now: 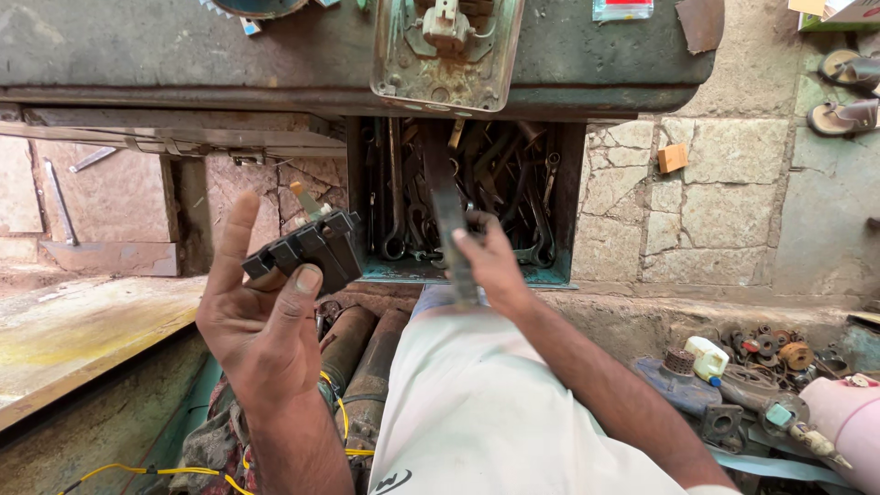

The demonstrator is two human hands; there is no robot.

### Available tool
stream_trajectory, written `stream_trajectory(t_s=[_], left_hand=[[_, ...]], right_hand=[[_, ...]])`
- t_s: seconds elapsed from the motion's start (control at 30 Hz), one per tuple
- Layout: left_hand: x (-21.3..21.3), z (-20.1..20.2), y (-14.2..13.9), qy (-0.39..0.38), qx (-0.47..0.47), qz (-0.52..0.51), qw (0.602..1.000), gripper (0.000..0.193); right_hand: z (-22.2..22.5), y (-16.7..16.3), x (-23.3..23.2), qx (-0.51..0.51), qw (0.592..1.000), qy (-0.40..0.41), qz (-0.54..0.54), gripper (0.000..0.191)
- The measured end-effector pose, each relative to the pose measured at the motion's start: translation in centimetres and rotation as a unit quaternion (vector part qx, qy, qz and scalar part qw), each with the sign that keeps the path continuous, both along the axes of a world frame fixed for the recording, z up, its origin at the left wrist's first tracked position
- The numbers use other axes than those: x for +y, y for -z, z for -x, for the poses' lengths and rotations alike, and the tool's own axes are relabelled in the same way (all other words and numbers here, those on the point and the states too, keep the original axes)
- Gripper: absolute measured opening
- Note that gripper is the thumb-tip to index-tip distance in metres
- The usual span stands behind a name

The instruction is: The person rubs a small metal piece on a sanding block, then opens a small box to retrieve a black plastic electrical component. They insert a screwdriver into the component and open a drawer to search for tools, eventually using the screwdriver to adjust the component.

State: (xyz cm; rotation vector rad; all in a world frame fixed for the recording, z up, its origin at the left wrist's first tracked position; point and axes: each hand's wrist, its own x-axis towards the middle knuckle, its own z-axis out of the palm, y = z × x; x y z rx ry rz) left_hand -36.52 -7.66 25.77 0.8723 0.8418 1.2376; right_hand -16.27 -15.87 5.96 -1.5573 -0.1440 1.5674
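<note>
Soft, even daylight w/ no hard glare, stone wall (697,197) bright at right, tool drawer (463,197) in deep shadow under the desk (183,55), wide-angle bend at edges, metal bar (449,215) slightly motion-blurred, rest sharp.

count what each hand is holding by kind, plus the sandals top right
black electrical block, in the left hand: 1
flat metal tool, in the right hand: 1
sandals: 2
total: 4
</note>
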Motion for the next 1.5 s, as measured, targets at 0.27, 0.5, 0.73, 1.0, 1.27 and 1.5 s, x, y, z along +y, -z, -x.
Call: stream_trajectory(t_s=[0.27, 0.5, 0.73, 1.0, 1.27, 1.5], left_hand=[[0.5, -0.1, -0.3, 0.007, -0.004, -0.006, 1.0, 0.074], [1.3, 0.0, -0.4, -0.013, 0.005, 0.003, 1.0, 0.077], [1.6, -0.9, 0.0, 0.027, -0.002, -0.003, 1.0, 0.074], [2.1, -2.5, -0.3, 0.056, -0.016, 0.0, 0.998, 0.074], [0.3, -2.0, -1.1, 0.064, 0.028, -0.039, 0.997, 0.07], [-0.3, -1.3, -0.3, 0.026, -0.01, -0.016, 0.999, 0.075]], right_hand=[[-5.8, -2.6, -7.4, -0.201, 0.967, -0.132, 0.085, 0.046], [-10.2, -5.8, -17.8, -0.343, 0.892, -0.241, 0.171, 0.06], [-10.7, -9.2, -24.2, -0.399, 0.859, -0.18, 0.267, 0.055], [-5.8, -9.1, -18.6, -0.438, 0.892, -0.047, 0.104, 0.068], [-7.7, -7.9, -6.1, -0.602, 0.784, -0.153, -0.002, 0.066], [-7.1, -0.9, 3.9, -0.604, 0.738, -0.241, -0.179, 0.04]])
